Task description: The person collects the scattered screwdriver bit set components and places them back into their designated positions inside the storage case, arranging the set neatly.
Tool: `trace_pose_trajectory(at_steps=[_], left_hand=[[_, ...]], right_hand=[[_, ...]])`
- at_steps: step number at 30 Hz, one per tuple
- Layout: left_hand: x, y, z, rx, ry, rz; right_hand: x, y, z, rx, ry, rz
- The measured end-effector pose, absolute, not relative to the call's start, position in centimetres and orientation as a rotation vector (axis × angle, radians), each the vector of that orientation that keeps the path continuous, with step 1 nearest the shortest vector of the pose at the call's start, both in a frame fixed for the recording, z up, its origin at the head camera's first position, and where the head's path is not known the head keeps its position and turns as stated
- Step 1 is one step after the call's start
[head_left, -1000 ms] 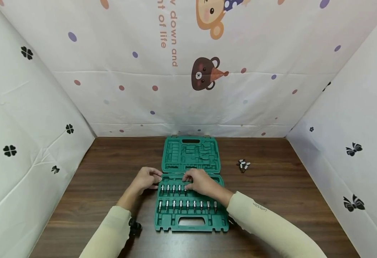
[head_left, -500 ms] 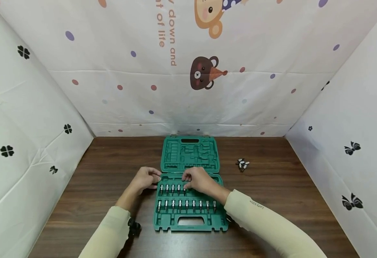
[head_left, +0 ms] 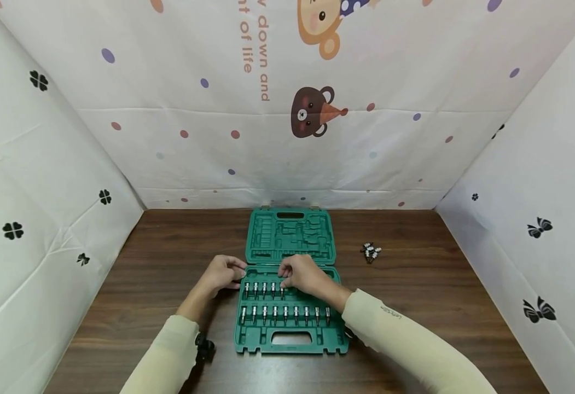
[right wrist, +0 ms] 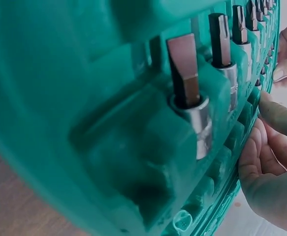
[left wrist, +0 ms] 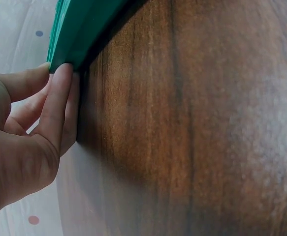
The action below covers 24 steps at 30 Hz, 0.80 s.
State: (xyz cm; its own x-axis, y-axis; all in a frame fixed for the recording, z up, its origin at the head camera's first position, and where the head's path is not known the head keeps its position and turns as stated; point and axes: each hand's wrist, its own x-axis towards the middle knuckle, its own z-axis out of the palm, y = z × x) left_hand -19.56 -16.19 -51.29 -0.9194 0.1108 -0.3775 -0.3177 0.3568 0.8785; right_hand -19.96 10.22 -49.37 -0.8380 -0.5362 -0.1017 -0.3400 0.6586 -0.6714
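An open green socket case (head_left: 248, 335) lies on the table, its lid (head_left: 290, 236) folded back towards the wall. Two rows of chrome bit sockets fill part of its tray, the lower row longer than the upper. My left hand (head_left: 223, 272) holds the case's left edge near the hinge; in the left wrist view, thumb and fingers pinch its green corner (left wrist: 77, 37). My right hand (head_left: 304, 275) has its thumb at the last bit socket (head_left: 282, 293) of the upper row, fingers curled behind it. In the right wrist view a flat-bladed bit (right wrist: 185, 73) sits closest to the camera.
A small pile of loose bit sockets (head_left: 370, 252) lies on the brown wooden table (head_left: 405, 284), right of the case. Patterned white sheets (head_left: 193, 158) enclose the table at the back and both sides. A small black device (head_left: 205, 348) sits at the left wrist.
Both hands, the case and the loose pile keep their places; the whole head view shifts only slightly.
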Motion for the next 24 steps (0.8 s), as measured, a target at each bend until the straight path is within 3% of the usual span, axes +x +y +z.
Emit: trace_pose_trajectory(at_steps=[24], left_hand=[[-19.5, -16.2, -51.2, -0.191, 2.241, 1.594]], right_hand=[[-18.5, 13.1, -48.1, -0.809, 2.51, -1.031]])
